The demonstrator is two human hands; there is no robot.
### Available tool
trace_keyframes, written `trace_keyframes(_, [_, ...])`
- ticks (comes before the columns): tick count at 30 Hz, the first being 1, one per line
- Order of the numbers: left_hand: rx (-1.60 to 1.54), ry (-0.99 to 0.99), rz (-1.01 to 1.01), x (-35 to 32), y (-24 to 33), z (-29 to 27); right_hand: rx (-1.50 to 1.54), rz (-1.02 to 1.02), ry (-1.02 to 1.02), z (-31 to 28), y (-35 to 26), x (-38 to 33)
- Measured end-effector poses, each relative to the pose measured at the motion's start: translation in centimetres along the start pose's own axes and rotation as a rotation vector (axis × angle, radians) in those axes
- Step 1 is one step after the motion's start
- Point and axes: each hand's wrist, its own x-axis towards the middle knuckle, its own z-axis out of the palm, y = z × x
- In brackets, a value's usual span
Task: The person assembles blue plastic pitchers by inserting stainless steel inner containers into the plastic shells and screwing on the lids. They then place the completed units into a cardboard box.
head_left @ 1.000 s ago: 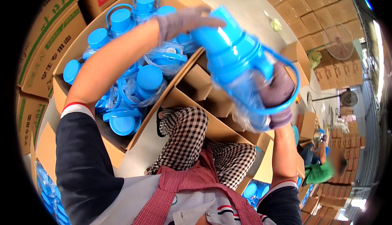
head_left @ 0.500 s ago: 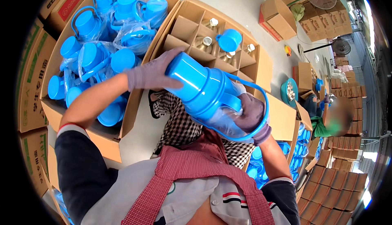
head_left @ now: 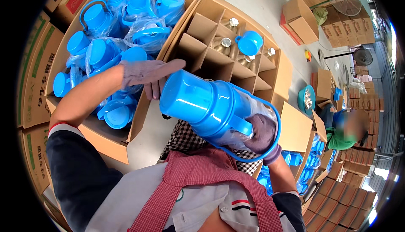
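A blue thermos jug [head_left: 202, 103] with a cup-like lid lies tilted across my lap, its lid end toward the left. Clear plastic film wraps part of its body. My right hand [head_left: 263, 135], in a grey-purple glove, grips the jug near its side handle, inside the loop of the blue carrying strap; some fingertips are hidden. By the lid end is my gloved left hand [head_left: 145, 74], its fingers stretched out and not wrapped round anything. Whether a fingertip brushes the lid I cannot tell.
At the left a cardboard box [head_left: 107, 145] holds several blue jugs in film. Beyond my knees, a divided carton [head_left: 274, 80] holds several metallic bottles and a blue cup [head_left: 249, 43]. A teal basin [head_left: 306, 99] and a co-worker in green [head_left: 339, 139] are at the right.
My left hand has come off the jug's lid and shifted left, its fingers straightening. The jug has moved slightly left and down, still in my right hand.
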Motion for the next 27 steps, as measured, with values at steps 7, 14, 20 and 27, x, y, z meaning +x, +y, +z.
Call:
trace_keyframes(7, [0.507,0.485,0.861,-0.1,-1.7,3.6,0.067,0.066,0.015,0.0,1.4,0.1])
trace_keyframes(14, [0.361,1.281,0.379,2.4,-1.7,-11.5,0.304,0.272,0.139,-0.3,2.7,-0.6])
trace_keyframes(20, [0.9,0.931,-0.209,12.1,-10.9,-16.7,0.406,0.261,0.34,-2.6,4.5,-1.0])
trace_keyframes(27, [-0.078,0.35,1.309,6.8,9.1,3.1,1.458,0.13,0.554,-0.3,9.6,-5.8])
